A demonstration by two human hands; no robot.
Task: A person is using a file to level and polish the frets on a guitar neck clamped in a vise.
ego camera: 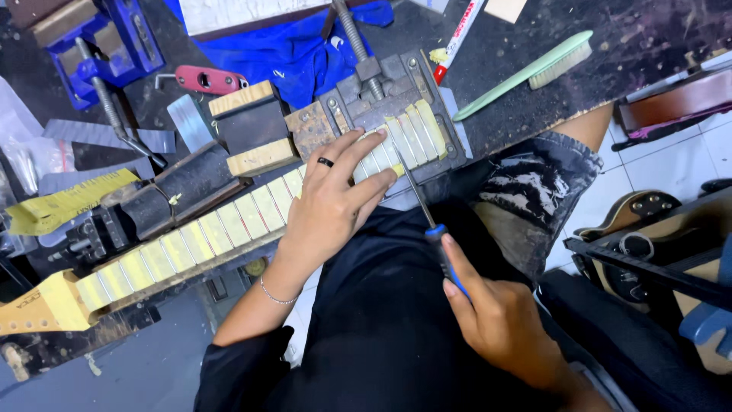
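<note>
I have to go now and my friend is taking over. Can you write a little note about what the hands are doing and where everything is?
Left hand: flat on the guitar neck, pressing it down near the clamp.
Right hand: holds a thin tool with a blue handle, tip at the taped frets by the left fingers.
Neck lies across the workbench, held in padded blocks.
Done: yellow tape covers the wood between the frets along the whole neck.
Left: cannot tell how many frets are worked; tool is on the clamp end.
Green brush lies nearby.
</note>
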